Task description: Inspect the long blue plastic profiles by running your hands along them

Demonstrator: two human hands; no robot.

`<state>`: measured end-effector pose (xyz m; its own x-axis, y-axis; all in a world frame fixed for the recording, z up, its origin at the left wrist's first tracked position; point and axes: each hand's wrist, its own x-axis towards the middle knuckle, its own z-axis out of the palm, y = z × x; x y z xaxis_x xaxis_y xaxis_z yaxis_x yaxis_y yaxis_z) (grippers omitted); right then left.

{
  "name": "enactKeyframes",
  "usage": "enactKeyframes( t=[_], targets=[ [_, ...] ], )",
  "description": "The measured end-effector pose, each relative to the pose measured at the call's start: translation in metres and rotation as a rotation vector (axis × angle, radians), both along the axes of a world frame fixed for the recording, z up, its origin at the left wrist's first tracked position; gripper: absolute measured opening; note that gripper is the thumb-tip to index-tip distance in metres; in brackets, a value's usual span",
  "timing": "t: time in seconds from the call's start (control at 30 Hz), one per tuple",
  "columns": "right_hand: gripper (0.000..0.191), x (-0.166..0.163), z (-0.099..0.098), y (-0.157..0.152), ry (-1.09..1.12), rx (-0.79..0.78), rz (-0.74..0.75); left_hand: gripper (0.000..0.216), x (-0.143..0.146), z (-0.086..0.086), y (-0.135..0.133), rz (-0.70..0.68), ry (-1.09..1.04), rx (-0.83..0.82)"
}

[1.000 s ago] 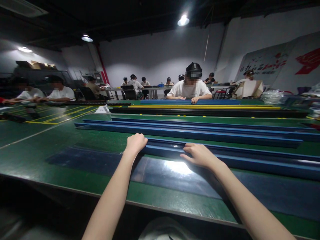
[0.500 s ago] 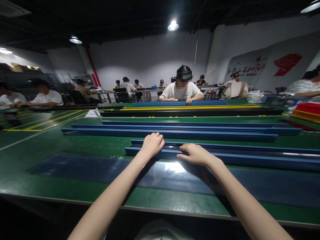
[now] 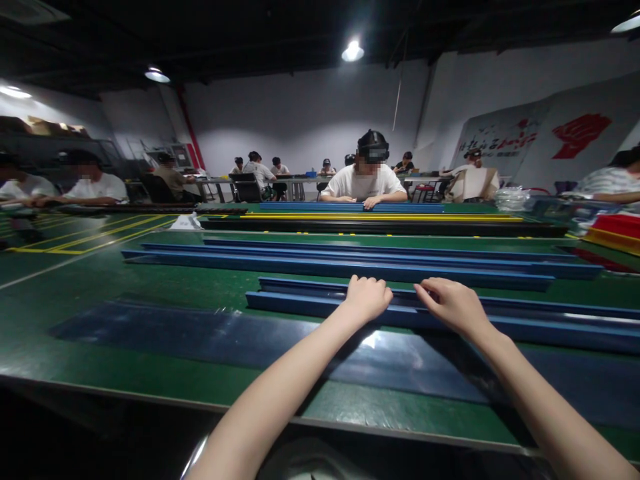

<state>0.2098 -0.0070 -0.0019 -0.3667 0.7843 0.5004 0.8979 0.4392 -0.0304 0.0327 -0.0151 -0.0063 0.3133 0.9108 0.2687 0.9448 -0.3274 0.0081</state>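
Note:
A long blue channel profile [image 3: 295, 304] lies across the green table in front of me, its open side facing up. My left hand [image 3: 369, 298] is closed over the channel, fingers curled into its trough. Just right of it, my right hand [image 3: 454, 305] hovers at or touches the same channel, thumb apart from the bent fingers; contact is partly hidden. A flat, glossy blue translucent strip [image 3: 185, 330] lies on the table nearer to me, under my forearms. Beyond the channel lie more blue channel profiles [image 3: 340, 265], parallel to it.
Black and yellow profiles [image 3: 400, 227] lie farther back on the green table [image 3: 125, 370]. A white folded sign [image 3: 185, 222] stands at the left. Across the table a co-worker [image 3: 367, 181] handles another blue profile [image 3: 310, 207]. Red and yellow items [image 3: 615, 230] sit at the far right.
Both my hands have moved right along the blue channel. The fingers of my right hand are more bent now. The view has shifted slightly.

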Motion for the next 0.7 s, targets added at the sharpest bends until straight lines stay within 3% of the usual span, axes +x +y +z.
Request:
enactKeyframes(
  t=[0.17, 0.33, 0.5, 0.7],
  targets=[
    [0.034, 0.015, -0.011, 0.005, -0.033, 0.081, -0.018, 0.041, 0.007, -0.009, 0.001, 0.054, -0.047, 0.050],
    [0.036, 0.018, -0.012, 0.004, -0.099, 0.098, 0.071, 0.041, 0.006, -0.008, 0.002, 0.028, -0.041, 0.042],
    [0.036, 0.025, -0.012, 0.004, -0.116, -0.016, 0.188, 0.038, 0.001, -0.007, 0.005, 0.051, -0.043, 0.029],
    [0.050, 0.047, -0.024, 0.010, -0.078, -0.104, 0.147, 0.038, -0.027, -0.005, 0.007, 0.100, -0.008, 0.046]
  ],
)
